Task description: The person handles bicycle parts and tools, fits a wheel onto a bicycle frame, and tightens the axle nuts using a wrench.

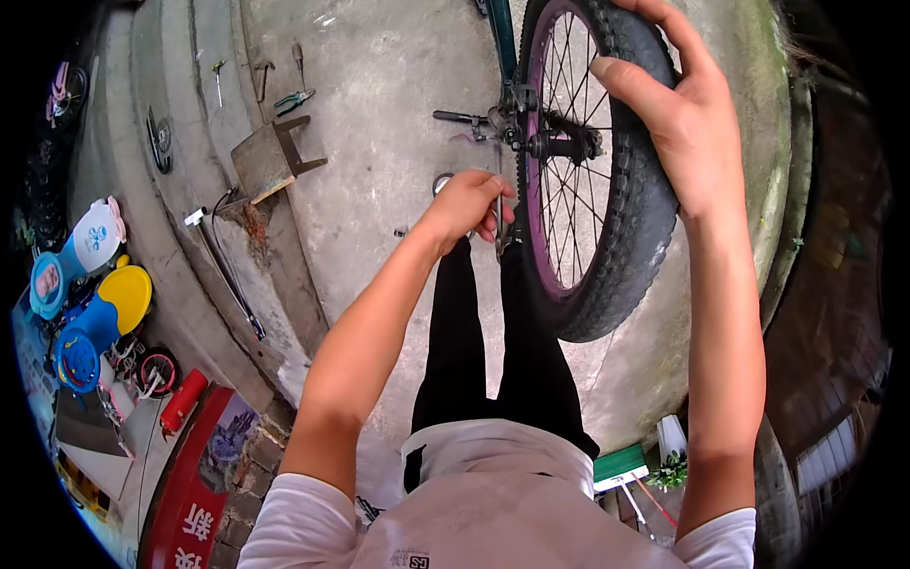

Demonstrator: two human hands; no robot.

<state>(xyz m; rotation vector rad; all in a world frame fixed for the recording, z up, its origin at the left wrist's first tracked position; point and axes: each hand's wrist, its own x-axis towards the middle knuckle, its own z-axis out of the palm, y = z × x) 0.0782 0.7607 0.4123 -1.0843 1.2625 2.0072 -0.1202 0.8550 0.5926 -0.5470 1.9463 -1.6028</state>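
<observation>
A bicycle wheel with a knobbly black tire (630, 204) and a purple rim (536, 204) stands in front of me. My right hand (687, 114) rests over the tire's upper right side, thumb apart from the fingers and fingertips partly out of view. My left hand (472, 207) is closed around a slim metal tool (500, 220), which looks like a wrench, just left of the rim. The wheel hub (566, 142) and a dark green frame tube (503, 43) show beyond it. A black handlebar grip (453, 116) points left.
A small wooden stool (268, 161) stands left, near pliers (295, 101), a hammer (263, 80) and a screwdriver (299, 63). On the steps lies a hand pump (226, 270). Colourful plastic children's seats (95, 322) and a red fire extinguisher (184, 400) are farther left.
</observation>
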